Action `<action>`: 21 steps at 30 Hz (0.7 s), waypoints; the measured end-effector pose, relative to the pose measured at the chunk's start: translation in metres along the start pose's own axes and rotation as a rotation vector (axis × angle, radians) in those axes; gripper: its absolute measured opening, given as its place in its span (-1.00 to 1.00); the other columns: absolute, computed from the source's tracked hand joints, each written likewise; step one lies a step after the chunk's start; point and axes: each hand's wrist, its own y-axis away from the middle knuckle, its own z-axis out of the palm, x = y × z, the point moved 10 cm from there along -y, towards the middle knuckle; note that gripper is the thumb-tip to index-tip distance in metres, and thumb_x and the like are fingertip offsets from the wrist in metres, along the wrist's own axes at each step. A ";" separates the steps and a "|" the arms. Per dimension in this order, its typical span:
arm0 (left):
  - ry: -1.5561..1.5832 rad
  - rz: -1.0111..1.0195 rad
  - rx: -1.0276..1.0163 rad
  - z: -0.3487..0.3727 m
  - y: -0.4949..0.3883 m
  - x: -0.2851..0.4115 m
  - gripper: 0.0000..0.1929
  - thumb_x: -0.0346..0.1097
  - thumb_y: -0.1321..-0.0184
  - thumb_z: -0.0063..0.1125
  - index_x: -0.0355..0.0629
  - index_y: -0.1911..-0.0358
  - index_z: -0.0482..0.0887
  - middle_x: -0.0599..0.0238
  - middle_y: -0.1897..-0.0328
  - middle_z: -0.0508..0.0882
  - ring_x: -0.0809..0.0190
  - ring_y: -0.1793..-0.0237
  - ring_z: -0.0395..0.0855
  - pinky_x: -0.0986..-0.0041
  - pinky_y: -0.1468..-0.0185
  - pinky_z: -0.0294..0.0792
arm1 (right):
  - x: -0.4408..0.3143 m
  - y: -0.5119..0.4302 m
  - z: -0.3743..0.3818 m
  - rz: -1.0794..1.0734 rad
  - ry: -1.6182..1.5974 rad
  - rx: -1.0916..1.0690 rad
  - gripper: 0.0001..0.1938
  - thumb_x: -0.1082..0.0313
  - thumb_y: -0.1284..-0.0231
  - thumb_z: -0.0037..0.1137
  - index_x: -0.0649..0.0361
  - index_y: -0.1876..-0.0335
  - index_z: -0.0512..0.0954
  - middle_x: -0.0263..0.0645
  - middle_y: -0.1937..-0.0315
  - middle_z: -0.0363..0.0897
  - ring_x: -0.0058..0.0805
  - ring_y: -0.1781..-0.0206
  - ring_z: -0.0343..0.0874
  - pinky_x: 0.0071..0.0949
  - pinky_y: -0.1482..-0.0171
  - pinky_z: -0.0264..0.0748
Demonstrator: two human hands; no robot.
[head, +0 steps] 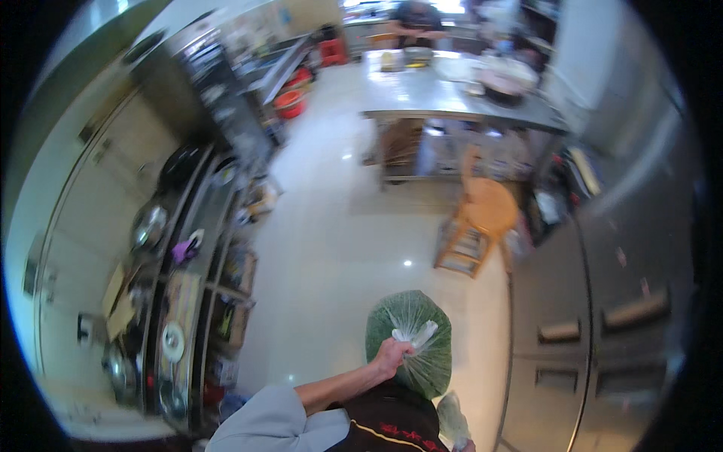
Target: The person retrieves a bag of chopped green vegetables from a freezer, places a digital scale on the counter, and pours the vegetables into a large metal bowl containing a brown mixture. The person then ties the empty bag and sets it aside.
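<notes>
My left hand (391, 357) grips the gathered neck of a large clear plastic bag (421, 322) full of something green, held in front of my dark apron. The bag's white twisted top sticks out above my fist. At the bottom edge of the view, only part of my right hand (464, 446) shows, closed on a smaller plastic bag (452, 418) with pale green contents. The smaller bag hangs to the right of my apron, below the large one.
A wooden chair (490, 206) stands ahead on the right, before a metal table (418, 101) bearing bowls. Steel refrigerator doors (553, 305) line the right side; metal shelves (189, 282) with pans and lids line the left. Red buckets (290, 104) stand further off. A person (417, 28) is behind the table.
</notes>
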 end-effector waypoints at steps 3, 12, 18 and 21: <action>0.098 0.103 0.280 -0.114 -0.015 0.060 -0.84 -0.41 0.12 0.23 -0.09 0.39 0.64 0.47 0.47 0.51 0.43 0.58 0.29 0.48 0.55 0.03 | -0.037 -0.023 0.110 0.023 0.198 -0.175 -0.81 0.31 -0.18 0.14 0.11 0.10 0.55 -0.36 0.30 0.57 -0.46 0.33 0.53 -0.47 0.35 0.46; 0.523 0.449 0.852 -0.330 -0.010 0.262 -0.82 -0.46 0.10 0.21 0.01 0.41 0.55 0.48 0.47 0.51 0.45 0.63 0.30 0.53 0.65 -0.05 | -0.122 -0.158 0.475 0.074 0.622 -0.536 -0.77 0.25 -0.21 0.09 0.03 0.04 0.54 -0.33 0.33 0.56 -0.41 0.40 0.49 -0.38 0.41 0.43; 0.611 0.741 1.034 -0.411 0.022 0.383 -0.85 -0.47 0.04 0.16 -0.03 0.40 0.53 0.49 0.50 0.50 0.45 0.63 0.32 0.55 0.69 -0.07 | -0.220 -0.035 0.779 -0.171 0.769 -0.775 -0.53 0.45 -0.01 0.24 0.09 -0.12 0.43 -0.31 0.30 0.55 -0.39 0.51 0.48 -0.46 0.65 0.27; 0.689 0.782 1.019 -0.456 -0.002 0.440 -0.85 -0.45 0.04 0.17 -0.02 0.50 0.45 0.49 0.56 0.42 0.44 0.71 0.24 0.53 0.69 -0.08 | -0.256 0.056 0.925 -0.558 1.308 -0.793 -0.32 0.22 0.09 0.38 0.24 -0.23 0.43 0.05 0.05 0.66 -0.14 0.18 0.71 -0.26 0.19 0.61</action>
